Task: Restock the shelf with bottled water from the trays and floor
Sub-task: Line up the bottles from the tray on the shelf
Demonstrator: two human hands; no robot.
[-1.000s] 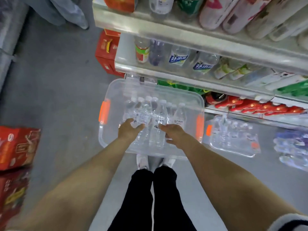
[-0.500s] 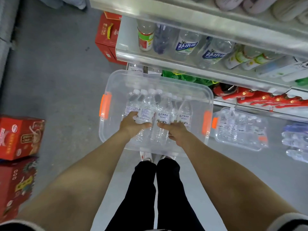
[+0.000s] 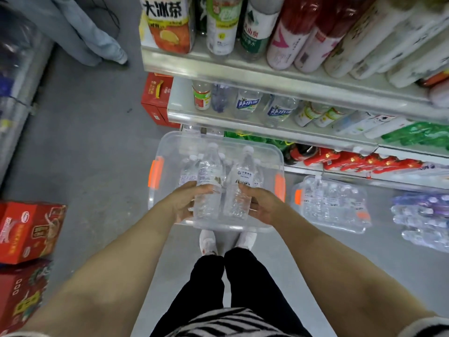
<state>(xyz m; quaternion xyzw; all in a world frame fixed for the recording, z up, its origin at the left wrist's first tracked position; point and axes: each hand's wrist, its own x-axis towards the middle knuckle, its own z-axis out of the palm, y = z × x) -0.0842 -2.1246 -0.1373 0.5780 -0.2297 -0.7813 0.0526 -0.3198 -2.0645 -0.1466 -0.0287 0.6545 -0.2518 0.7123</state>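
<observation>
A clear plastic tray (image 3: 170,144) with orange handles sits on the floor in front of my feet, with several small water bottles standing in it. My left hand (image 3: 181,203) grips one clear water bottle (image 3: 209,181) by its lower half. My right hand (image 3: 263,206) grips a second water bottle (image 3: 240,186) the same way. Both bottles are upright, side by side, raised above those left in the tray. The shelf (image 3: 243,120) with drink bottles runs along the right, behind the tray.
A second clear tray (image 3: 332,205) of water bottles lies to the right, with shrink-wrapped bottle packs (image 3: 422,217) beyond it. Red cartons (image 3: 29,229) stand at the left and another red carton (image 3: 155,98) by the shelf end. A person's trouser leg (image 3: 97,40) is at top left.
Both hands have closed round a bottle each and lifted them up out of the tray. The camera has tilted up, showing more of the upper shelf.
</observation>
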